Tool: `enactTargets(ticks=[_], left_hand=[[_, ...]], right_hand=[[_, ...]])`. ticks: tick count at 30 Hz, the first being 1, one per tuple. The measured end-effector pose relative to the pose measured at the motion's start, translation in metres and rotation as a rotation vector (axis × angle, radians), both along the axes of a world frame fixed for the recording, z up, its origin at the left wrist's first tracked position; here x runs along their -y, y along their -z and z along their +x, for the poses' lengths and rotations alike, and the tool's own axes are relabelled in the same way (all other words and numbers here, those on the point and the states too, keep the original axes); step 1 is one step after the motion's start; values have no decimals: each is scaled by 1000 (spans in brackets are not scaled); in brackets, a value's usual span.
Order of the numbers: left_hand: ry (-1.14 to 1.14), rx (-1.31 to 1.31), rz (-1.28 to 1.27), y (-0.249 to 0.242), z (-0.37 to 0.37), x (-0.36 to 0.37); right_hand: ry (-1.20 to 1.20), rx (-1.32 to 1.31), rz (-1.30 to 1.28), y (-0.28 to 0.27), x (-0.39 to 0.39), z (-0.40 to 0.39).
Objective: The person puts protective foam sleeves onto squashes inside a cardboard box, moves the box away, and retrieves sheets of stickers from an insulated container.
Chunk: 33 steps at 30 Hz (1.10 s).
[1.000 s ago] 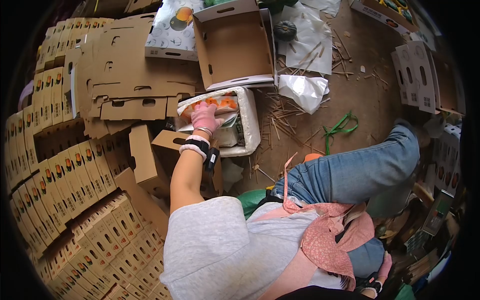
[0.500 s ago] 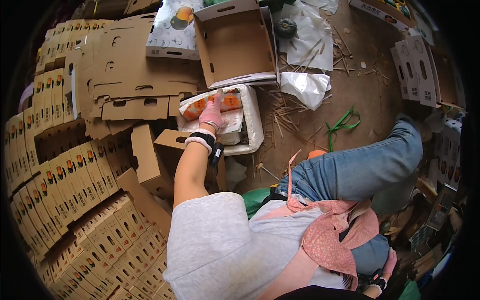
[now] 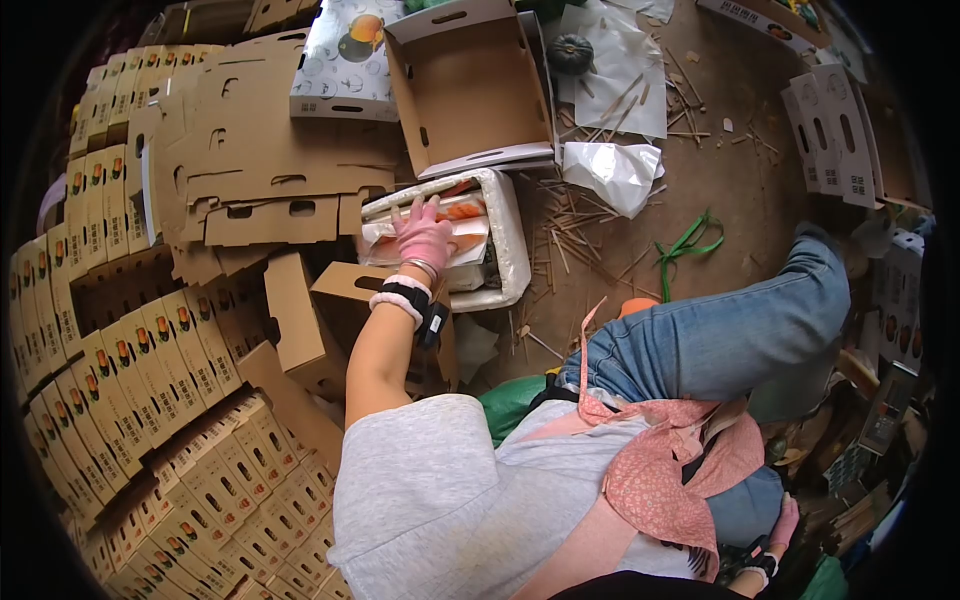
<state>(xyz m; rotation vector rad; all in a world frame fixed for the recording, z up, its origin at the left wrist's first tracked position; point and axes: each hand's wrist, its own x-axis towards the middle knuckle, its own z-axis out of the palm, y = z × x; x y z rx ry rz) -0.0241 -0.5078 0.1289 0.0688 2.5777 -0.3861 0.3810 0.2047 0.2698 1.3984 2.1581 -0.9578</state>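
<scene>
My left hand [image 3: 423,235], in a pink glove, reaches into a white foam box [image 3: 512,235]. Its fingers are spread over flat white sheets or packets with orange print [image 3: 465,210]; whether they grip any of these I cannot see, and the hand looks open. What lies beneath the packets is mostly hidden. At the lower right, my right hand [image 3: 787,520], also in a pink glove, rests beside my denim-covered knee [image 3: 745,510]. Its visible fingers look stretched out and nothing shows in them.
An open white-sided carton [image 3: 470,100] stands behind the foam box. Flattened cardboard [image 3: 260,150] and rows of printed cartons [image 3: 140,370] fill the left. Stem pieces [image 3: 570,225], white paper [image 3: 615,178], a green ribbon [image 3: 688,245] and a dark green squash [image 3: 571,55] lie on the floor.
My left hand has come down from the box's far side and spread its fingers over the packets. Less orange print shows at the far side now. My right hand stays by the knee.
</scene>
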Motion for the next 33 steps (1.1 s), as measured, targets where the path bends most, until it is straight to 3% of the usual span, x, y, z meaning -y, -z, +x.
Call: enactTargets(ticks=[4, 7, 10, 11, 15, 21, 33], left_hand=[[53, 43, -51, 13, 1, 2], [-38, 54, -102, 13, 6, -9], [-358, 277, 1, 25, 6, -3], [-265, 134, -9, 23, 13, -3], [-368, 1, 123, 16, 2, 16], [-265, -230, 266, 15, -6, 31], [-175, -110, 94, 2, -1, 16]], right_hand=[[-22, 41, -24, 1, -10, 5], [-14, 39, -24, 1, -8, 5], [-20, 52, -30, 2, -12, 9], [-27, 52, -24, 2, -12, 9], [-36, 7, 31, 4, -6, 8], [4, -3, 18, 6, -6, 7], [-60, 22, 63, 8, -10, 14]])
